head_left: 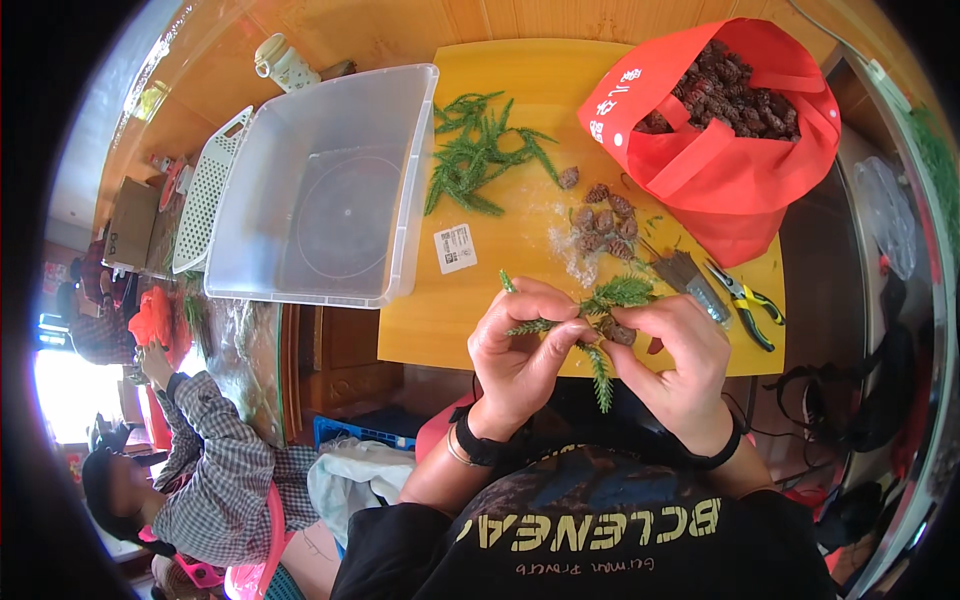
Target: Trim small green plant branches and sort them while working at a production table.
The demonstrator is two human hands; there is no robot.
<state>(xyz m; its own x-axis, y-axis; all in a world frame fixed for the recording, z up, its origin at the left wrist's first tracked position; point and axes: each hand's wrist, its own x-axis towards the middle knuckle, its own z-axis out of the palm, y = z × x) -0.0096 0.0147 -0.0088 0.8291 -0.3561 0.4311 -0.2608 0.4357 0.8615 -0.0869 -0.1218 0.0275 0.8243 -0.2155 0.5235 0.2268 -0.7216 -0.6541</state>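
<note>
Just over the near edge of the yellow table, both hands meet at a green artificial fir sprig (622, 292) with a brown pine cone (620, 333) at its middle. My left hand (515, 350) pinches the sprig's stems between thumb and fingers, and green tips poke out around them. On the other side my right hand (685, 365) is closed at the cone and the sprig's base. The fingers partly hide where cone and sprig join. Beyond the hands lie several loose pine cones (605, 222) and a heap of fir sprigs (475, 160).
A red bag (690, 180) full of pine cones stands far right. Yellow-black pliers (748, 303) lie beside a bundle of thin dark wires (685, 275). A clear plastic bin (300, 283) stands left, near a white label (456, 249). Another person (215, 480) sits at lower left.
</note>
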